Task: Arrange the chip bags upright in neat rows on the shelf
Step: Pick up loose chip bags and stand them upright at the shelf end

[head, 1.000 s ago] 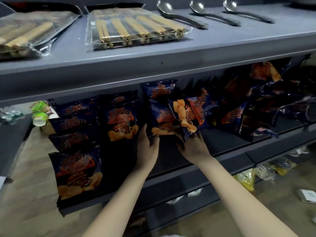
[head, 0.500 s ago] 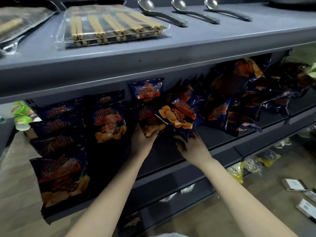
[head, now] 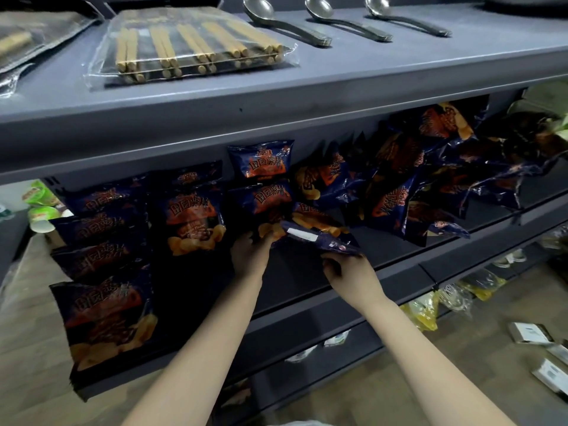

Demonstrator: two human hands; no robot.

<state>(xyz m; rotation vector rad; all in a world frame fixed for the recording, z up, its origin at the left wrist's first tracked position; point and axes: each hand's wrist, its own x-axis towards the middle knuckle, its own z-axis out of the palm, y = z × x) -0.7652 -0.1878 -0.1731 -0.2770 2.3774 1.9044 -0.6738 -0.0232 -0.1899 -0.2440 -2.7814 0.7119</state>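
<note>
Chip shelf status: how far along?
Done: two left rows stand upright, facing out. In hand: left hand holds the third-row bag, right hand grips a tipped bag lying back-up beside it. Left: the jumbled pile on the right of the shelf needs standing in rows.

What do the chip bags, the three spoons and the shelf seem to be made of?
Chip bags: probably thin, glossy printed plastic film; it creases and catches the light. Spoons: polished metal, likely steel; the bowls are bright and mirror-like. Shelf: apparently painted metal with a matt blue-grey finish and a thin, straight front edge.
</note>
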